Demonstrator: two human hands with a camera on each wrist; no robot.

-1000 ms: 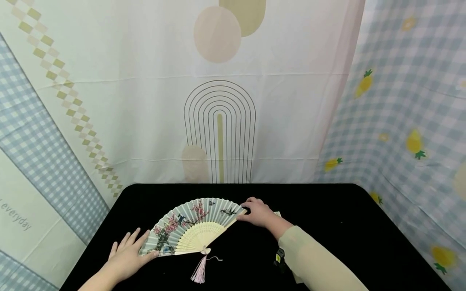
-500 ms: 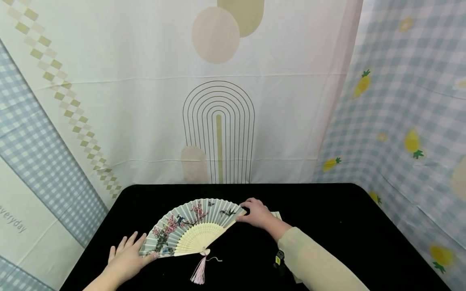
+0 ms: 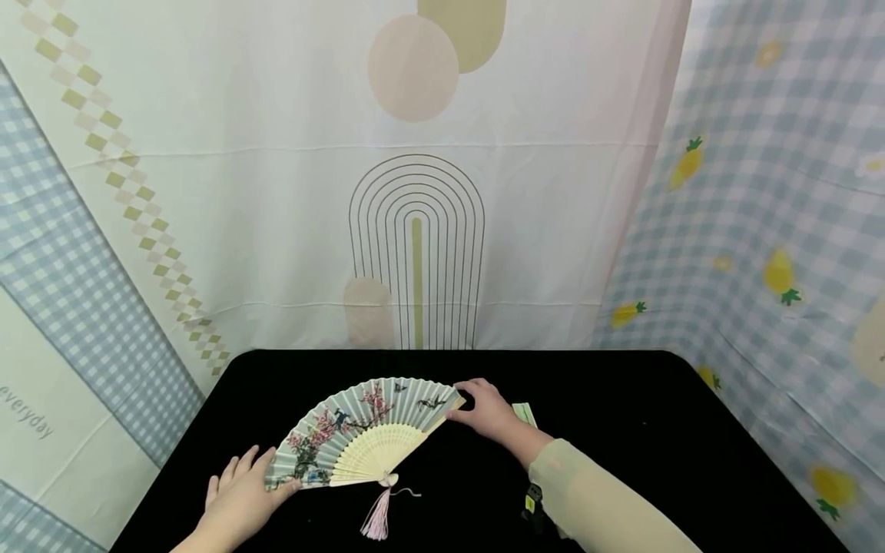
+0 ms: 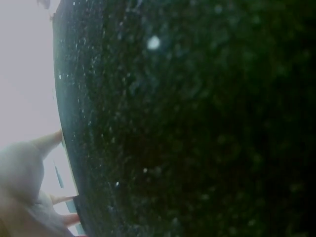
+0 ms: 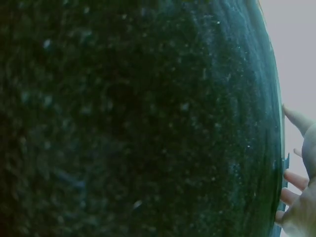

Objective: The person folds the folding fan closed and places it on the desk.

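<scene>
On the black table [image 3: 622, 430], near the front edge, a paper fan [image 3: 359, 430]. Spread wide, with pink flowers and little birds painted on it. Pale sticks all meeting at one pin at the bottom. A pink tassel [image 3: 378, 518] hanging from that pin, lying on the table.

Left hand [image 3: 238, 495] flat on the table at the left end of the fan. Fingers straight and a bit apart, thumb touching the fan's left edge. Not gripping, just pressing down.

Right hand [image 3: 487, 411] at the other end. Fingers bent over the top of the last stick, thumb under it. Looks like a pinch on that stick, though hard to be sure from so far.

Just beside the right hand, a small pale green thing [image 3: 524, 413], half hidden. Can't tell what. Behind the table, a hanging cloth [image 3: 415, 192] with arches and round shapes.

From the wrist cameras, only dark blur and a few fingertips at the edge.

How far along, at a guess: open most of the way, like a big slice of pie. Not a full half circle. Not folded up at all, every fold showing. One hand on each end, fan flat on the table.
</scene>
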